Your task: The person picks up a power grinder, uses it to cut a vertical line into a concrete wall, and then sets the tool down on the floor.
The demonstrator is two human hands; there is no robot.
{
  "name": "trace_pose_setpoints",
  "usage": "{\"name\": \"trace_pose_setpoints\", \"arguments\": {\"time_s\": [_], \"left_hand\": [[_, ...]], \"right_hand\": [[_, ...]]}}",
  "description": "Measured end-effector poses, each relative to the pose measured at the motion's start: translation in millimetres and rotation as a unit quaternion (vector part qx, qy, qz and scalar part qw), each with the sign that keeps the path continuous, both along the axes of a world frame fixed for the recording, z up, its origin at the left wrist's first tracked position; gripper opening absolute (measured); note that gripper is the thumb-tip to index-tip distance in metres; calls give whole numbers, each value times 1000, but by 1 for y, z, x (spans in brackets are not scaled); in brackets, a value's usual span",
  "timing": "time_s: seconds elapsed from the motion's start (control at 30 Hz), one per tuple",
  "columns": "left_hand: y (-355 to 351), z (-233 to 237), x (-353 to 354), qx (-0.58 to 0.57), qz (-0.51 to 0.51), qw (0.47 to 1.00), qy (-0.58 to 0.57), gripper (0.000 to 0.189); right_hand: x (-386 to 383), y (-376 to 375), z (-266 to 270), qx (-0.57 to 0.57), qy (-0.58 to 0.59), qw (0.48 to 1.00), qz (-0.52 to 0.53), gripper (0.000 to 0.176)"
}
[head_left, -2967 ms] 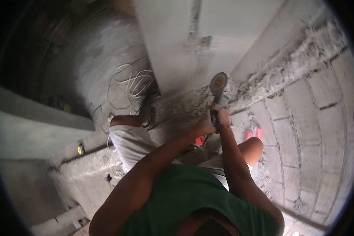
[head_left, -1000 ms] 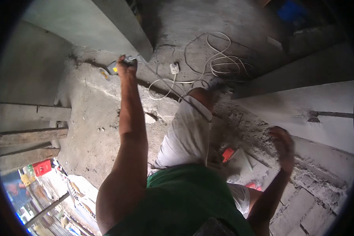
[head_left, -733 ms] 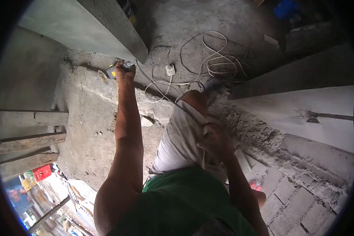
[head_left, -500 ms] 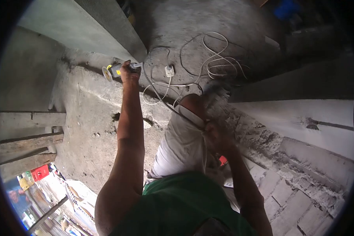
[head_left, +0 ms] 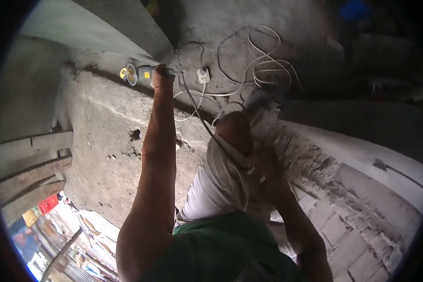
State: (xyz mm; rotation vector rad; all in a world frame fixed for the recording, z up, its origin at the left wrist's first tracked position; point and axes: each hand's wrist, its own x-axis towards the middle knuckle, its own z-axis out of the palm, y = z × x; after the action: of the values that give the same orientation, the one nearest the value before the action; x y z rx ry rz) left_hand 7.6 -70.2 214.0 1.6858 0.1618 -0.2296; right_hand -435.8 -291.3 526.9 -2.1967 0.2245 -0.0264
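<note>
My left hand [head_left: 159, 78], at the end of an outstretched arm, is wrapped round the rear of an angle grinder [head_left: 146, 74]. Its round disc [head_left: 132, 74] points left, beside the foot of a concrete post. From the grinder's back end a dark power cord [head_left: 199, 117] runs down across my thigh to my right hand [head_left: 267, 170]. That hand is blurred and in shadow by my knee; its fingers look closed around the cord, though the exact grip is hard to see.
A white extension socket [head_left: 203, 75] lies on the floor beside a loosely looped white cable [head_left: 268, 61]. A rough concrete slab [head_left: 103, 122] with holes lies left of my leg. Rubble [head_left: 310, 155] and blocks [head_left: 348, 235] lie right. Wooden beams [head_left: 33, 169] stand at far left.
The grinder has turned, so its disc shows differently and sits slightly higher. My right hand has shifted a little down and right, with the cord stretching to it. The view has tilted slightly.
</note>
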Motion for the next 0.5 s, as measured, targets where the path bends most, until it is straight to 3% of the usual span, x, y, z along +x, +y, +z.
{"name": "trace_pose_setpoints", "arguments": {"time_s": [0.03,0.07,0.1,0.13,0.17,0.2,0.23,0.27,0.3,0.33,0.37,0.43,0.47,0.5], "left_hand": [[-3,-8,-3,385,-114,887,-227,26],[12,-48,3,502,-117,813,-272,45],[18,-55,2,498,-138,819,-247,55],[39,-122,35,430,-132,793,-412,60],[30,-80,15,428,-151,851,-265,59],[31,-87,25,509,-158,789,-305,58],[41,-106,45,466,-191,793,-343,45],[49,-118,51,409,-188,805,-385,42],[33,-85,38,395,-199,841,-311,41],[23,-59,21,367,-183,850,-330,39],[28,-78,34,326,-206,879,-282,41],[50,-146,72,62,-138,983,-100,40],[39,-116,49,227,-190,936,-189,41],[24,-76,21,383,-210,854,-281,41]], "right_hand": [[1,5,2,-93,-101,990,34,49],[4,13,-4,-106,-135,985,24,49],[7,20,-9,-131,-159,978,9,50],[11,19,-3,-111,-150,982,3,50],[15,16,2,-94,-144,985,-1,51],[17,17,-3,-82,-153,985,-2,47],[16,17,-8,-64,-165,984,0,44],[13,15,-10,-84,-150,985,-16,44],[13,17,-10,-28,-129,991,-32,34],[13,16,-9,35,-113,992,-46,25],[15,11,-6,31,-113,992,-51,25],[26,-1,4,34,209,977,13,15],[30,-12,8,36,208,977,16,15],[33,-29,14,101,175,979,-36,14]]}}
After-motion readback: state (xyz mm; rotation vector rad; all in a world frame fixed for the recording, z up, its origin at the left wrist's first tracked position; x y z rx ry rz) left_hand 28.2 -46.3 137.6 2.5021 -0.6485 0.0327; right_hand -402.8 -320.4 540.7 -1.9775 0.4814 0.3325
